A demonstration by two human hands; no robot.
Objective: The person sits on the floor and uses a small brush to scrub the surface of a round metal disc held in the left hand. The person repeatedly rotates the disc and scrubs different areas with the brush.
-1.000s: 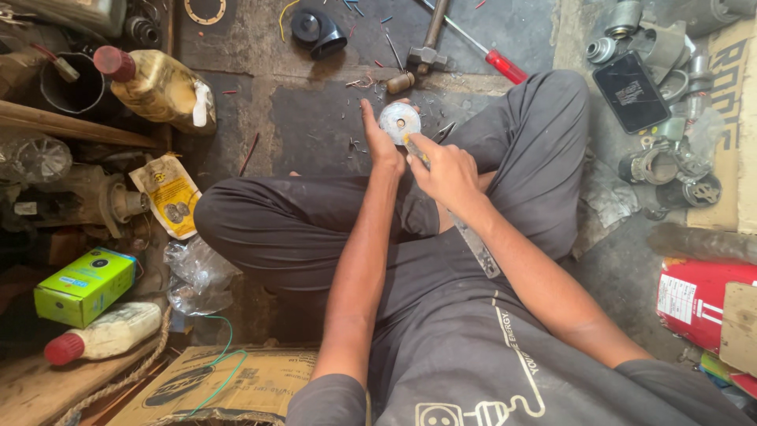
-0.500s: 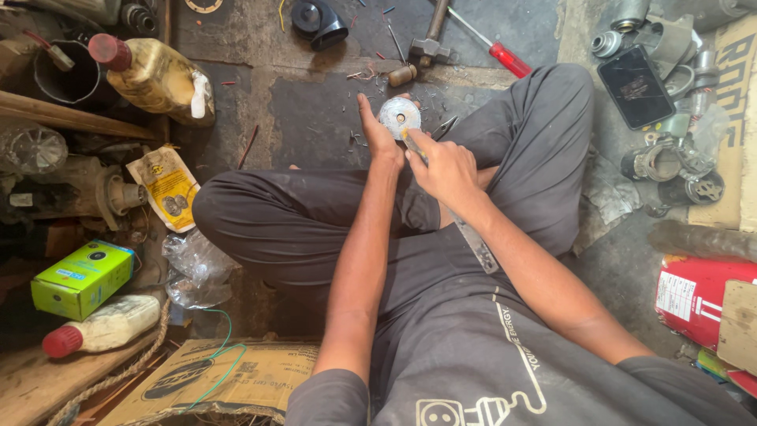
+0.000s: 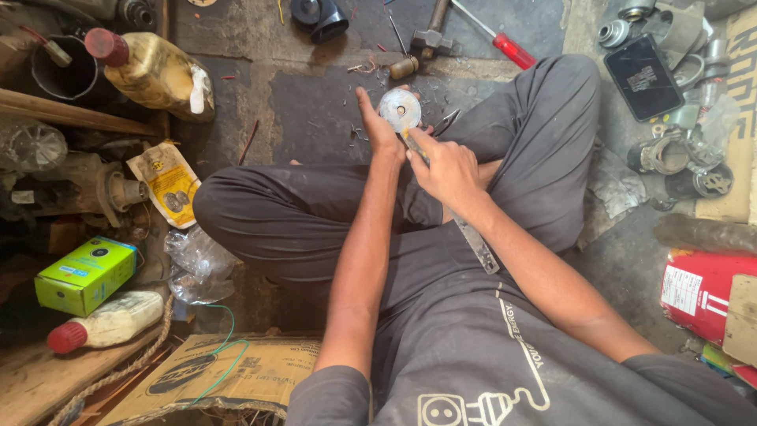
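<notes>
I sit cross-legged on a dark concrete floor. My left hand [image 3: 377,126] holds a round silver metal disc [image 3: 400,109] with a centre hole, upright above my knees. My right hand [image 3: 448,167] grips a long flat metal blade [image 3: 471,237], its tip pressed against the lower edge of the disc. The blade's free end runs back along my right forearm.
A hammer [image 3: 430,35] and a red-handled screwdriver [image 3: 505,46] lie on the floor ahead. An oil bottle [image 3: 154,71] and dark pot [image 3: 65,72] sit far left. A green box [image 3: 85,274], white bottle [image 3: 106,322] and cardboard [image 3: 229,371] lie near left. Metal parts [image 3: 670,150] crowd the right.
Both hands stay on the disc and blade with only slight shifts. The camera view has drifted a little.
</notes>
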